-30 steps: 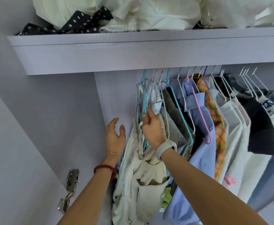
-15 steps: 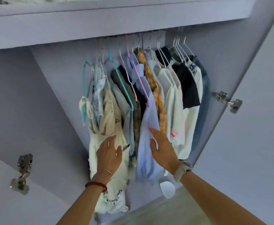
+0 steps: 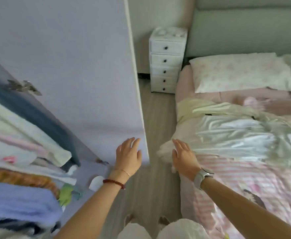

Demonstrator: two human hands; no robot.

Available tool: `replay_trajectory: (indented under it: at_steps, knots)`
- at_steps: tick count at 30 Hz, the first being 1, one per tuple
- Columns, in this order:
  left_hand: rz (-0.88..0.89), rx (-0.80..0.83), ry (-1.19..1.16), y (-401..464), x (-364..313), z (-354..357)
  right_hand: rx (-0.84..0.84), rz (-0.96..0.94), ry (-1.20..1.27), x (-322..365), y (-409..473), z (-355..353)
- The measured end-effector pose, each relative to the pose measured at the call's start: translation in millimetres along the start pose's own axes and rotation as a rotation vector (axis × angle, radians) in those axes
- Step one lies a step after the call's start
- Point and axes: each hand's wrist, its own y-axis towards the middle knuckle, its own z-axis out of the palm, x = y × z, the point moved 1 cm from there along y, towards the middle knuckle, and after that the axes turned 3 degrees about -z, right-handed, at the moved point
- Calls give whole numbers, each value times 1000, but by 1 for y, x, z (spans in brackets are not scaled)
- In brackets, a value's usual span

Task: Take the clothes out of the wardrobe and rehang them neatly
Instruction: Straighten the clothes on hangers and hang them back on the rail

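While both hands are hovering empty, the left hand [image 3: 128, 156] and right hand [image 3: 184, 157] are spreading relaxed fingers. Blurred clothes [image 3: 20, 152] are hanging at nine o'clock, partly cropped, garments hard to distinguish.

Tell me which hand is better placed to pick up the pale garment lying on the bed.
Right. The right hand is open and hovers at the pale garment's near edge on the bed. The left hand, also open, is over by the wardrobe door.
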Motion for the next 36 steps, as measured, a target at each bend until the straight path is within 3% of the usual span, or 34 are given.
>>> replay_trajectory:
  at_steps: [8,16,22,27,30,36]
  knots:
    - [475,298,41,86,-203,91,-246,574,14,-164,-76,-87]
    - [593,623,66,159,-327,191,-328,994,139,-295,-80,-121]
    - [522,761,105,217,-358,268,-382,1172,216,-407,-20,-147]
    - [476,738,277,250,-362,330,-429,1271,215,-492,17,-156]
    - [421,727,338,260,-357,354,-474,1313,308,-524,32,-154]
    - [545,654,195,283,-347,366,-524,1439,436,-539,48,-150]
